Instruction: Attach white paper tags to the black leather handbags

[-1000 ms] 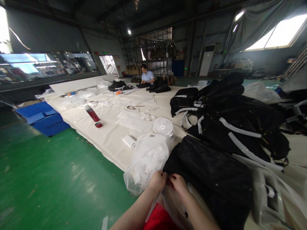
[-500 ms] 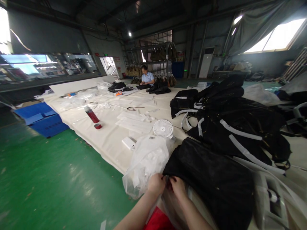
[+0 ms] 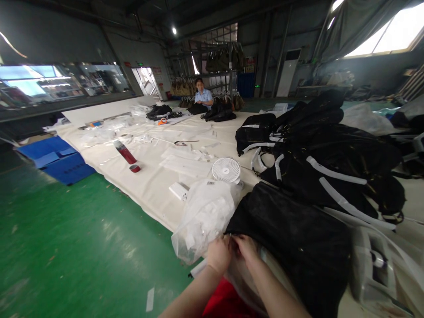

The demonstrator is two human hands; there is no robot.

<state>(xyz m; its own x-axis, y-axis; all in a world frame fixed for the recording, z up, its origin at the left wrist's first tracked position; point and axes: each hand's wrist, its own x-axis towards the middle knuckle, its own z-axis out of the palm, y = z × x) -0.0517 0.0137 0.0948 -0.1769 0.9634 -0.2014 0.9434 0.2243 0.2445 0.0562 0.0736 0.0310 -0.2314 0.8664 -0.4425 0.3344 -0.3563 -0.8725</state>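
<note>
My left hand (image 3: 219, 254) and my right hand (image 3: 245, 248) are close together at the near table edge, fingers pinched at the left corner of a black fabric piece (image 3: 291, 243). What exactly lies between the fingertips is too small to make out. Thin clear plastic hangs below my hands. Just left of them lies a clear plastic bag (image 3: 207, 216) with white scraps inside. A light strip with a dark tip sticks out beside my left wrist. Behind the bag stands a small white fan (image 3: 226, 170).
Black bags with white-wrapped straps (image 3: 331, 159) are heaped at the right. A grey machine (image 3: 372, 265) stands near right. A red bottle (image 3: 125, 152), its cap (image 3: 134, 168) and a white box (image 3: 178, 191) lie left. A person (image 3: 202, 95) sits across the table (image 3: 149, 194).
My hands have drawn closer together at the fabric corner. The light strip by my left wrist has come into view. The camera view has shifted slightly.
</note>
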